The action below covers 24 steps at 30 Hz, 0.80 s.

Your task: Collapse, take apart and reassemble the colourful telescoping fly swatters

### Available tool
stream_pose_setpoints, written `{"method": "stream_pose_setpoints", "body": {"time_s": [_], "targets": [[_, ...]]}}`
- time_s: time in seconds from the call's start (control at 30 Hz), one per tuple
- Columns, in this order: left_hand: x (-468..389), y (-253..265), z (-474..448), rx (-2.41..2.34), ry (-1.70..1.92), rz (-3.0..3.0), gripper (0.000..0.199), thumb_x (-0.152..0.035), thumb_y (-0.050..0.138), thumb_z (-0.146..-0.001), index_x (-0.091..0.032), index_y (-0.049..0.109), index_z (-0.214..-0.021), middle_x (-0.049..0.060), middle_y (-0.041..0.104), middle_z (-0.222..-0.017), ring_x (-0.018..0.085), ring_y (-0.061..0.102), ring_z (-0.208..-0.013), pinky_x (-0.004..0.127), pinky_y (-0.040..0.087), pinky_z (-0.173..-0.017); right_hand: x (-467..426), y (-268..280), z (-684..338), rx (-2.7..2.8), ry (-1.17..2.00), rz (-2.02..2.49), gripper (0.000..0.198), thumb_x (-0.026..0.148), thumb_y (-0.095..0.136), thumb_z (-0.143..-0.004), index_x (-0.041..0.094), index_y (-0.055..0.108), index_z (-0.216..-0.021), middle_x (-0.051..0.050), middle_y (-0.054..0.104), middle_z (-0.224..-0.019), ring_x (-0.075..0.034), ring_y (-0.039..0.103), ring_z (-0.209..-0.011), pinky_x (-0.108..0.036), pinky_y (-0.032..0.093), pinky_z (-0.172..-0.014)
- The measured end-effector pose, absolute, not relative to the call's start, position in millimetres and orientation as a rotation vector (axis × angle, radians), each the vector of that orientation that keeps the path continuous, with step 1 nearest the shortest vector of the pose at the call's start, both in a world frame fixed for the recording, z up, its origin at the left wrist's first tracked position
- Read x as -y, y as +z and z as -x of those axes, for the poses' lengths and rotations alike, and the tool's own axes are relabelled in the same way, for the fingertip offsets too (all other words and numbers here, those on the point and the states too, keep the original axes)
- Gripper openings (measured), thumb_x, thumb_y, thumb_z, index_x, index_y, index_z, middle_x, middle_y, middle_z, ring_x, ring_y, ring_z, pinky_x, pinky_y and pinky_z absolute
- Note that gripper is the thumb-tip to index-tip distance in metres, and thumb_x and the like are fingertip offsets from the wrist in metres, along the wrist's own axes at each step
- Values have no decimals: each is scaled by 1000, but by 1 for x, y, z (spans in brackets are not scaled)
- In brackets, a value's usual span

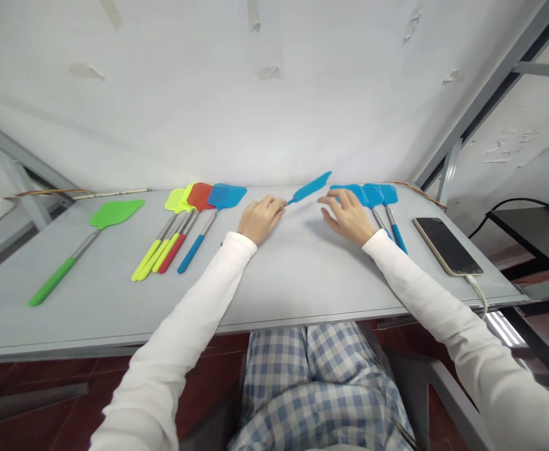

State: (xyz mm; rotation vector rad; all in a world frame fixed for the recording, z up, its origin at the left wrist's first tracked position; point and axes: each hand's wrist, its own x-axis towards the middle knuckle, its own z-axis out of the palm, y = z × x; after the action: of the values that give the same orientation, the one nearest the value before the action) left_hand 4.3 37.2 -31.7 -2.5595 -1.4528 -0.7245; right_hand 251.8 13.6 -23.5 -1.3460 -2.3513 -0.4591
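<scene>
My left hand [261, 219] is closed around the shaft of a blue fly swatter [312, 187], whose head points up and to the right above the table. Most of that swatter's handle is hidden by the hand and sleeve. To the right, my right hand [347, 216] has its fingers apart and curved, close to the held swatter's head but not holding it. Just beyond the right hand lie several blue fly swatters [381, 194], partly covered by it. Left of my left hand rests another blue fly swatter [227, 196], beside a red one [201, 195] and several yellow ones [175, 199].
A green fly swatter [114, 213] lies alone on the grey table [302, 282] at the far left. At the right, a phone [447, 245] has a white cable [478, 291] plugged in. A white wall [274, 125] stands behind, with metal frame bars [447, 178] at the sides.
</scene>
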Motion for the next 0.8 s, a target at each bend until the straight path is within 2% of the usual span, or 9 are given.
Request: {"method": "stream_pose_setpoints", "body": {"time_s": [0.13,0.23,0.37,0.53,0.8], "targets": [[-28,-37,-23,1342,-878,2721,36,-43,38,-97,-18,64,-102,14,65,-98,23,61,-90,34,40,-83,-9,-34,-226,2439,-449,1133,44,24,27,-99,21,51,-135,-12,54,-137,-25,39,-138,-49,31,-114],[-24,-39,-31,1295,-860,2775,39,-46,37,-98,-18,64,-98,13,66,-93,22,61,-88,33,40,-83,-12,-40,-226,2427,-464,1165,38,24,28,-100,21,58,-124,-10,54,-138,-24,36,-141,-50,27,-115],[-23,-40,-34,1367,-785,2683,35,-46,43,-96,-20,61,-112,10,68,-100,21,62,-93,29,40,-77,-14,-38,-233,2414,-442,1278,31,32,33,-101,25,63,-107,-10,58,-132,-25,37,-139,-50,26,-113],[-22,-35,-36,1462,-615,2630,40,-49,37,-97,-23,65,-107,10,68,-101,23,63,-92,28,33,-62,-15,-30,-235,2411,-442,1305,26,39,42,-98,28,64,-104,-9,58,-131,-27,39,-135,-51,23,-110],[-36,-21,1,1557,-730,2531,43,-55,37,-95,-25,67,-102,10,69,-98,23,63,-89,29,29,-61,-34,-17,-299,2054,-538,1535,34,39,36,-100,23,66,-97,-11,53,-139,-31,28,-143,-58,12,-111]]}}
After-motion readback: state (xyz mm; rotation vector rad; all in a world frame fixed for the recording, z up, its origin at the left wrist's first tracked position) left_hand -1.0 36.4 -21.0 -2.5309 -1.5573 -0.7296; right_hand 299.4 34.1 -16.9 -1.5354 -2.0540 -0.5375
